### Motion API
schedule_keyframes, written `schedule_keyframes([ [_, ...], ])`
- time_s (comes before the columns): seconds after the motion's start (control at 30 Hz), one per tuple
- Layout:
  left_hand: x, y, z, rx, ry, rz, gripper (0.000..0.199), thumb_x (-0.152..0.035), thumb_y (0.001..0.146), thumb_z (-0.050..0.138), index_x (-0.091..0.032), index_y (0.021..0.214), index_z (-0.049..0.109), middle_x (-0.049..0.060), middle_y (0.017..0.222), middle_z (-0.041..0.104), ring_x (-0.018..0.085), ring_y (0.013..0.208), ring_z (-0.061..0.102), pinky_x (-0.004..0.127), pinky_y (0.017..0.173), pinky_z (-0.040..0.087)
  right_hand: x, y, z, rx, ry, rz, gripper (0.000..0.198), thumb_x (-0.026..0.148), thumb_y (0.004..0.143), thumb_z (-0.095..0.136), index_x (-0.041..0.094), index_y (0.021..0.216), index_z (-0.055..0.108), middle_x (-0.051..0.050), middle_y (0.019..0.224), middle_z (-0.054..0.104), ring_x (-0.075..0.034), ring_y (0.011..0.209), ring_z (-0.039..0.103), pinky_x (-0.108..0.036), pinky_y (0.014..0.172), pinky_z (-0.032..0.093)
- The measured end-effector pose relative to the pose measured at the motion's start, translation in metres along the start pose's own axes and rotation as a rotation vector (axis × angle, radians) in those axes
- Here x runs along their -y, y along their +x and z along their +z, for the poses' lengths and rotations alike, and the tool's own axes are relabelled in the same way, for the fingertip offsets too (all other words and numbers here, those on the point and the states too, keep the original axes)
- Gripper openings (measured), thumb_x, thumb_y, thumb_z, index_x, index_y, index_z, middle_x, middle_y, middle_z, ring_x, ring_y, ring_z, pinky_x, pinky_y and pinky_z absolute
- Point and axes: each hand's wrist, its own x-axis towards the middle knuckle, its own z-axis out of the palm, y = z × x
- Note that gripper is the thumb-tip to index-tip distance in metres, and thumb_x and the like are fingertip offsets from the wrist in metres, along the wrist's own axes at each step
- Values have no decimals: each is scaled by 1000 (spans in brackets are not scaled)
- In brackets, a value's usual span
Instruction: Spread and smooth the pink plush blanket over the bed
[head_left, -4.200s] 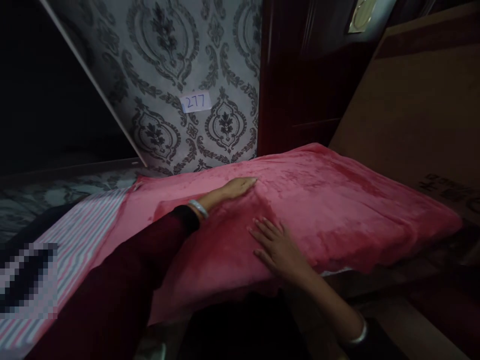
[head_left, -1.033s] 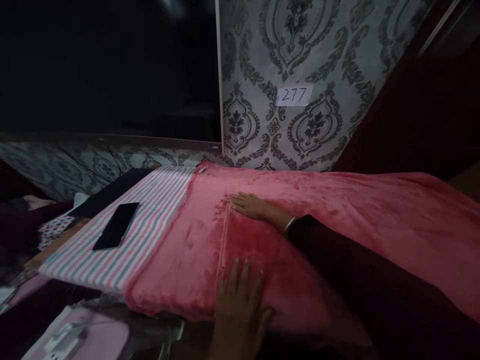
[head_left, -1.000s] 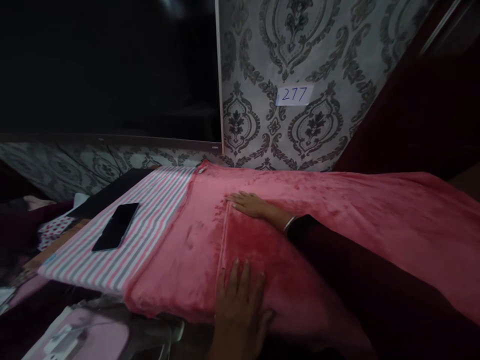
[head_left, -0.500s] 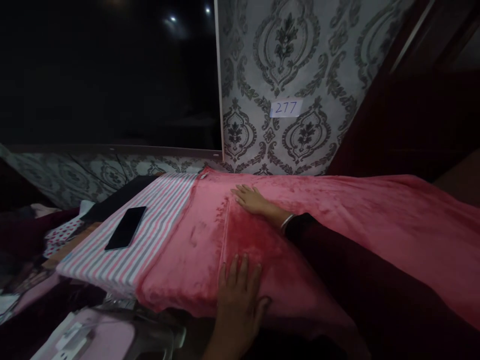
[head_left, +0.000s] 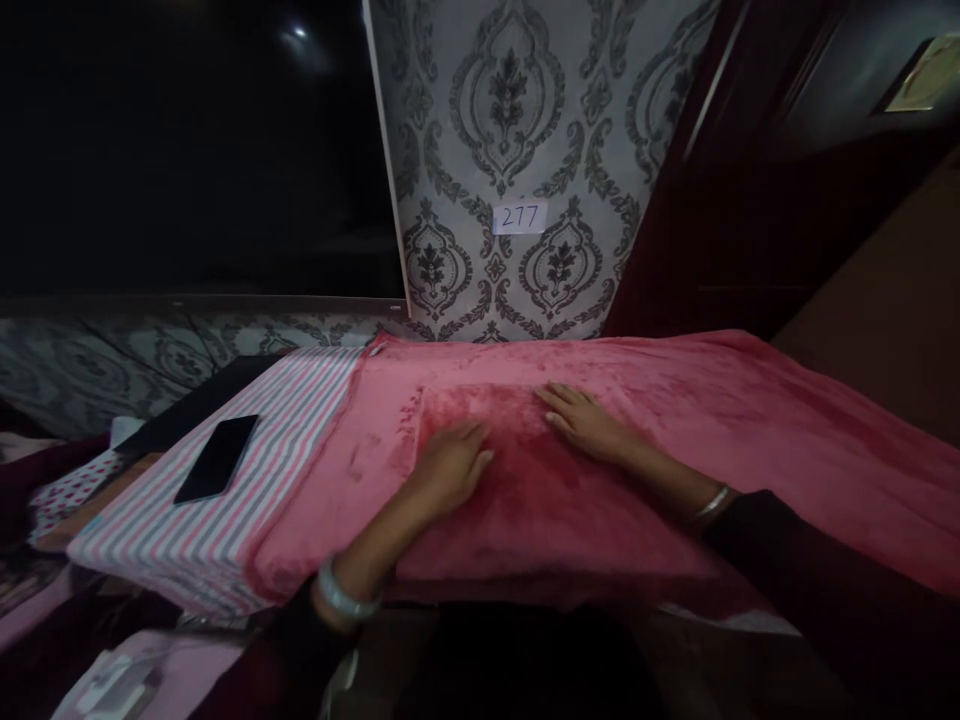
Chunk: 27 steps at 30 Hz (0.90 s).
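Note:
A pink-red plush blanket [head_left: 330, 520] is spread across the table, its surface brushed into lighter and darker patches. My left hand [head_left: 448, 465] rests on the darker red patch near the middle, palm down, slightly blurred, with fingers stretched out. Farther back and to the right, my right hand [head_left: 581, 418] lies flat on the same plush, fingers reaching left. Neither hand grips anything. Under the blanket's left side a pink, grey and white striped cloth [head_left: 289, 430] shows, with a black smartphone [head_left: 217, 460] lying on it.
A large dark television [head_left: 195, 160] fills the upper left. A paper marked 277 [head_left: 520, 216] is stuck on the patterned wall. Dark wooden furniture [head_left: 757, 200] stands at right. A pink and white object, partly seen, is at lower left, near piled clothes [head_left: 75, 490].
My left hand has moved away from me, from the blanket's front onto its middle. My right hand has slid right across the plush. The view has shifted right.

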Motion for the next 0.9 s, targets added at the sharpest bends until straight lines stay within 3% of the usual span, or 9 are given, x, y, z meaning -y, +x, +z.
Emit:
schedule_keyframes([
  [0.1, 11, 54, 5, 102, 63, 64, 56, -36, 102, 42, -20, 156, 41, 13, 164, 38, 28, 154, 30, 56, 125, 22, 15, -15, 2, 1, -15, -55, 59, 49, 107, 26, 27, 161, 35, -10, 167, 30, -31, 155, 23, -58, 123, 23],
  [0.2, 28, 85, 28, 179, 161, 52, 60, -42, 104, 40, -22, 160, 34, 12, 169, 28, 32, 157, 18, 65, 125, 10, 25, -26, 15, -1, -42, -57, 58, 48, 107, 30, 29, 161, 36, -10, 168, 27, -34, 155, 22, -64, 120, 25],
  [0.33, 46, 91, 55, 160, 196, 19, 62, -48, 105, 35, -21, 160, 33, 13, 169, 27, 35, 157, 19, 66, 124, 11, 25, -34, 33, -33, -42, -46, 56, 46, 107, 31, 30, 160, 36, -8, 169, 25, -35, 155, 19, -67, 119, 24],
  [0.43, 49, 89, 62, 153, 192, 49, 61, -48, 105, 36, -22, 161, 32, 13, 168, 28, 34, 156, 21, 65, 124, 12, 22, -34, 36, -42, -14, -36, 56, 46, 107, 31, 31, 161, 35, -7, 170, 23, -34, 156, 18, -65, 120, 22],
  [0.7, 41, 94, 42, 204, 187, 49, 60, -45, 107, 30, -13, 158, 35, 16, 167, 30, 38, 153, 26, 61, 123, 17, 31, -38, 9, 71, 119, -4, 58, 46, 107, 32, 28, 162, 34, -8, 170, 23, -36, 156, 14, -67, 121, 17],
  [0.77, 33, 97, 32, 186, 145, 101, 60, -44, 108, 23, -12, 157, 36, 16, 166, 31, 37, 153, 24, 61, 122, 17, 45, -48, -2, 60, 161, -75, 56, 45, 107, 32, 27, 160, 39, -8, 167, 30, -34, 156, 18, -64, 123, 14],
  [0.9, 5, 83, 20, 205, 34, 197, 55, -44, 107, 31, -24, 158, 38, 8, 167, 34, 30, 156, 23, 58, 126, 14, 77, -73, -16, -11, 207, -271, 53, 44, 107, 35, 26, 155, 48, -7, 163, 40, -28, 152, 31, -54, 127, 16],
])
